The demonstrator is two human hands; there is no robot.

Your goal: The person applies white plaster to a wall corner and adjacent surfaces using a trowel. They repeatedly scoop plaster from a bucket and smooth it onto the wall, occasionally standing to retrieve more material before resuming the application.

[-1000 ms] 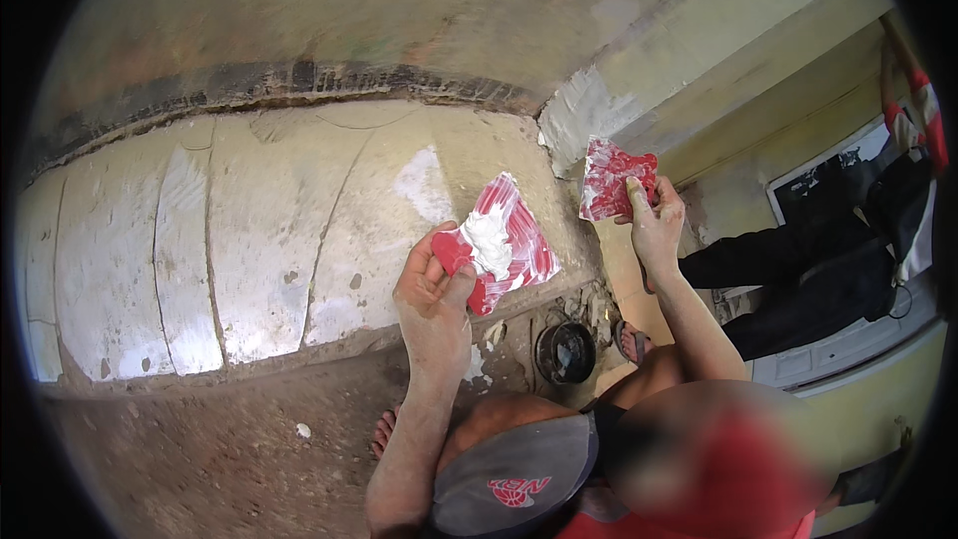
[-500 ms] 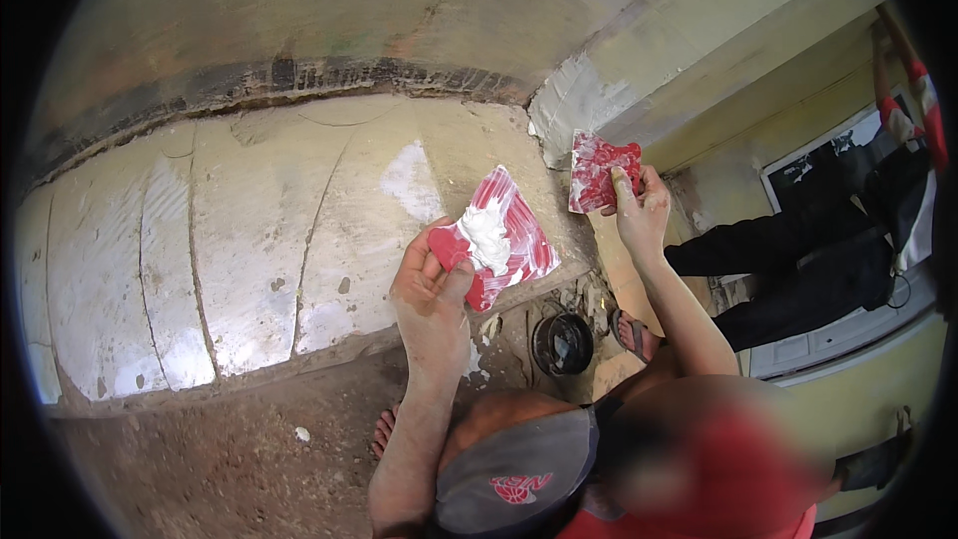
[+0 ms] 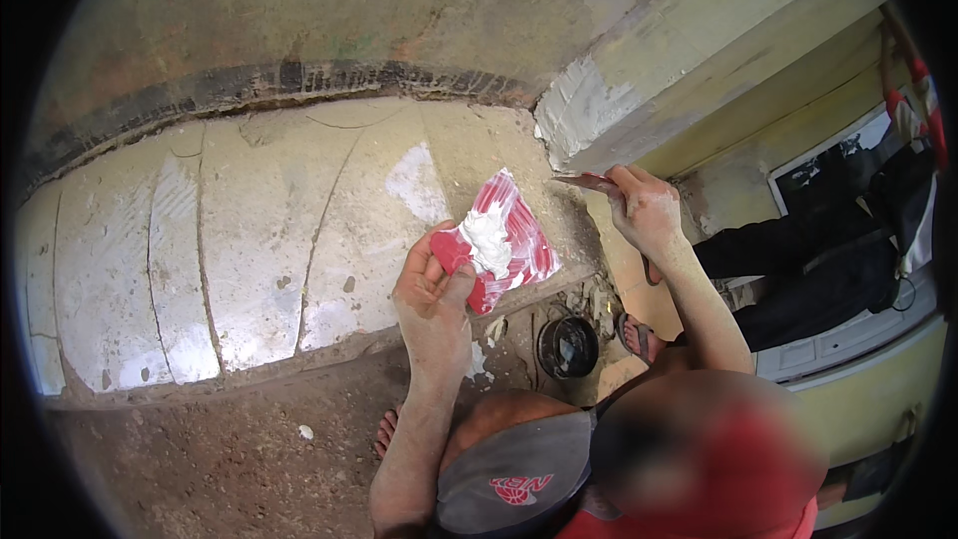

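Note:
My left hand (image 3: 434, 289) is closed on the handle end of a red plastic putty spreader (image 3: 529, 248). A thick mound of white putty (image 3: 486, 240) lies on that spreader's face, and white smears streak the rest of it. Further right, my right hand (image 3: 649, 212) grips a second red spreader (image 3: 586, 181), seen almost edge-on with its blade pointing left. This blade is just below the foot of a pillar (image 3: 579, 110) coated with whitish putty; whether it touches anything there I cannot tell. The two spreaders are apart.
Below my hands stretches a pale, cracked ledge (image 3: 259, 240) against a stained wall (image 3: 329, 10). A round black container (image 3: 567, 346) stands on the ground beside rubble. To the right is another person in dark trousers (image 3: 788, 250), near a door (image 3: 848, 329). Bare dirt (image 3: 220, 449) lies at lower left.
My right hand has shifted slightly right and down and turned, so its spreader goes from face-on to nearly edge-on. My left hand and its putty-loaded spreader have hardly moved.

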